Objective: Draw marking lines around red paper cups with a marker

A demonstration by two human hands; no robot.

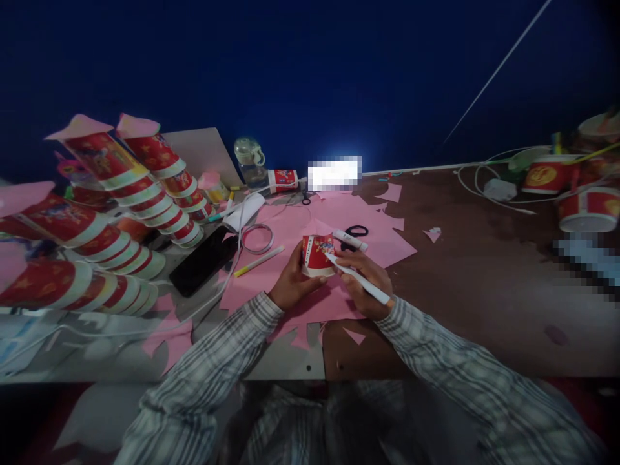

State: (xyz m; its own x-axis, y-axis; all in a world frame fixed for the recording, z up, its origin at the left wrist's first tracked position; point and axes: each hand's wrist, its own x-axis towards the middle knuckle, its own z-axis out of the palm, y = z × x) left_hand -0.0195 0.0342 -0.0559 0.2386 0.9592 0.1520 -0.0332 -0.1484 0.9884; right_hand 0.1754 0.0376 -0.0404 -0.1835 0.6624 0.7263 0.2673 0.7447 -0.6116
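A small red printed paper cup [317,253] is gripped in my left hand [292,282], with its white rim facing down toward me. My right hand [371,281] holds a white marker [362,281] with an orange end, its tip touching or very close to the cup's side. Pink paper [310,303] lies beneath both hands. Just beyond the cup are a white glue or marker tube [349,240] and black-handled scissors [357,230]. A yellow-and-white marker [259,261] rests left of my left hand, near a roll of tape or wire ring [257,238].
Stacked red paper cups with pink cone tops [138,187] crowd the left side. A black phone [203,261] and a white cable [203,310] lie beside them. A clear bottle [250,163] stands at the back. More cups [588,208] and cables sit at the far right.
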